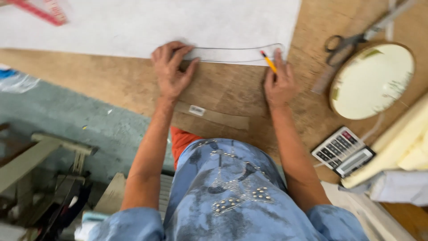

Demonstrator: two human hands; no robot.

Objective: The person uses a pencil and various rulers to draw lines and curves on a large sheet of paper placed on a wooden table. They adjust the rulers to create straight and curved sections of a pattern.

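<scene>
no holder with contents shows. low right lies a grey calculator [343, 151], past it a round pale disc [372, 80] and scissors [341, 43] at upper right. mid-frame, the right hand [279, 82] pinches a yellow pencil [269, 61], its long axis tilted, tip toward upper left on the white sheet [147, 24]. the left hand [171, 71] lies flat, fingers spread, pressing the sheet's near edge beside a long drawn outline [236, 48]. a red ruler [42, 10] sits at far upper left.
</scene>
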